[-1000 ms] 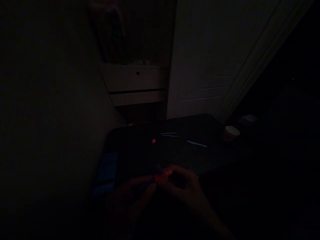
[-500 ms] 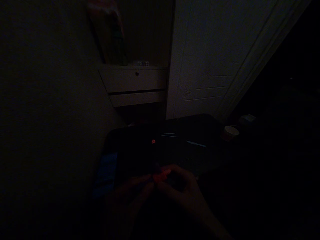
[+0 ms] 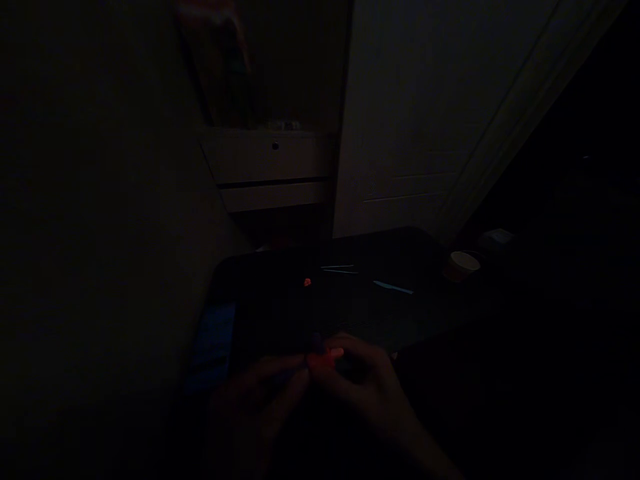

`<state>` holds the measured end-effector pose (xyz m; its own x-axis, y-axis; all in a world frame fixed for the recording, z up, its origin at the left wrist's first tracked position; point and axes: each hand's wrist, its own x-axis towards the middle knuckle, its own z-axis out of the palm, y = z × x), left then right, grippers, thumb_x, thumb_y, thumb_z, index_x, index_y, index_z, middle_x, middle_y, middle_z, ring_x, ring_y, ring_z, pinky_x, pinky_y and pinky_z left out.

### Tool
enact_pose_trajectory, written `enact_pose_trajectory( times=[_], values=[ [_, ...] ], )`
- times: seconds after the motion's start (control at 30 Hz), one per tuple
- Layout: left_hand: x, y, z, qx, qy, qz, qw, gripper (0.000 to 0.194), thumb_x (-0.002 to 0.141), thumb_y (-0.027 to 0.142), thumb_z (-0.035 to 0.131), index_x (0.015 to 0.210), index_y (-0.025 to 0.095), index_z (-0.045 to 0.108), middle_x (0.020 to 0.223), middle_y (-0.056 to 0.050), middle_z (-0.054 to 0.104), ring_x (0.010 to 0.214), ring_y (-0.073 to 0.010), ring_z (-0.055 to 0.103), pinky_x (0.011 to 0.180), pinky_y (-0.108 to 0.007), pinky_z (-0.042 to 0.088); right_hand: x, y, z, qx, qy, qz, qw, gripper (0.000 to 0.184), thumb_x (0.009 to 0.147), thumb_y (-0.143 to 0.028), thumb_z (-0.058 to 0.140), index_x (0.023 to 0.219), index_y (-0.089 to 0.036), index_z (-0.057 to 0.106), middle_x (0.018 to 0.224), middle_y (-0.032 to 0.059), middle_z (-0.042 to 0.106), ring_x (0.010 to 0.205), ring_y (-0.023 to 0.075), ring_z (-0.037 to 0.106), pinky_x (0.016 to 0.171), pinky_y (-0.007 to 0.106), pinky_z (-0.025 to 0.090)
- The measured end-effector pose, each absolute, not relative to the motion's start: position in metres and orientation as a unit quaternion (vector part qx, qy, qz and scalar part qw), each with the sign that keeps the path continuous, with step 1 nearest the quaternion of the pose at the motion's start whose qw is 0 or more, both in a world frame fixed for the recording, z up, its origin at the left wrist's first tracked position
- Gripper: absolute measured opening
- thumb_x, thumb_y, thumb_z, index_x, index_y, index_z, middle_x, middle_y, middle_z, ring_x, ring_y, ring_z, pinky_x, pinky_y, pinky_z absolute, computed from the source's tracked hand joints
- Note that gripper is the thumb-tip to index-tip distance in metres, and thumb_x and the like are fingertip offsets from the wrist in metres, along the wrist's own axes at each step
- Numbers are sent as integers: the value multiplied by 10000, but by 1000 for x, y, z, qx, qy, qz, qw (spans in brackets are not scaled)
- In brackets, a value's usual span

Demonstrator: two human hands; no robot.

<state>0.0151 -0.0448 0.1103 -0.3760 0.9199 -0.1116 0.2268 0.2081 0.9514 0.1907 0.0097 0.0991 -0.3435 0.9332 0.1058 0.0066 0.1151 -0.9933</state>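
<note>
In the dim light both hands meet low in the middle of the head view. A small red clay-like piece (image 3: 321, 361) is pinched between the thumb and fingers of my right hand (image 3: 373, 377). A pale orange bit shows at its right end, and a dark purple part (image 3: 318, 343) rises from its top. My left hand (image 3: 273, 383) has its fingertips closed at the left side of the piece, around a dark purplish part that is hard to make out. A small orange lump (image 3: 307, 283) lies on the dark table beyond my hands.
On the black table (image 3: 280, 300) lie two thin sticks (image 3: 340, 271) and a light blue plastic knife (image 3: 393, 287). A round tub (image 3: 464, 262) is at the right and a blue flat thing (image 3: 213, 343) at the left. Behind stands a cabinet with a drawer (image 3: 275, 160).
The whole picture is darker. My right fingers have shifted slightly on the red piece, and the piece sits a little lower. The things on the table stay put.
</note>
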Motion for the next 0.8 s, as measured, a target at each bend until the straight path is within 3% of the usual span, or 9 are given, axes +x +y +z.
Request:
enact_pose_trajectory(
  times=[0.2, 0.33, 0.5, 0.6, 0.8],
  values=[
    [14, -43, 112, 418, 677, 473, 378, 210, 708, 490, 845, 823, 319, 889, 878, -29, 873, 833, -263, 834, 761, -291, 675, 186, 4, 103, -395, -579, 562, 439, 187, 881, -373, 841, 820, -202, 796, 883, 20, 784, 895, 222, 709, 852, 312, 510],
    [15, -45, 114, 414, 659, 496, 384, 227, 672, 461, 871, 844, 315, 889, 938, -36, 878, 896, -285, 843, 809, -309, 693, 187, 4, 103, -418, -535, 592, 434, 209, 851, -425, 877, 902, -228, 834, 916, 18, 814, 926, 242, 722, 866, 329, 513],
    [18, -47, 110, 358, 652, 528, 409, 469, 651, 402, 897, 1111, 324, 852, 1136, -16, 867, 1058, -272, 829, 862, -279, 688, 188, 5, 97, -424, -495, 610, 451, 260, 835, -483, 888, 913, -237, 856, 889, 24, 826, 886, 236, 732, 804, 311, 535],
    [19, -46, 106, 387, 643, 529, 397, 576, 654, 392, 902, 1214, 302, 803, 1130, -26, 866, 1006, -263, 839, 838, -293, 698, 187, 6, 94, -422, -472, 621, 461, 293, 807, -507, 906, 893, -231, 860, 887, 35, 824, 875, 232, 726, 789, 306, 542],
    [34, -47, 113, 343, 699, 543, 314, 450, 704, 461, 840, 1106, 262, 805, 1077, -33, 860, 990, -269, 830, 837, -303, 685, 184, 4, 94, -399, -412, 679, 457, 402, 671, -529, 990, 851, -205, 835, 822, 30, 784, 781, 198, 694, 719, 284, 527]
  ],
)
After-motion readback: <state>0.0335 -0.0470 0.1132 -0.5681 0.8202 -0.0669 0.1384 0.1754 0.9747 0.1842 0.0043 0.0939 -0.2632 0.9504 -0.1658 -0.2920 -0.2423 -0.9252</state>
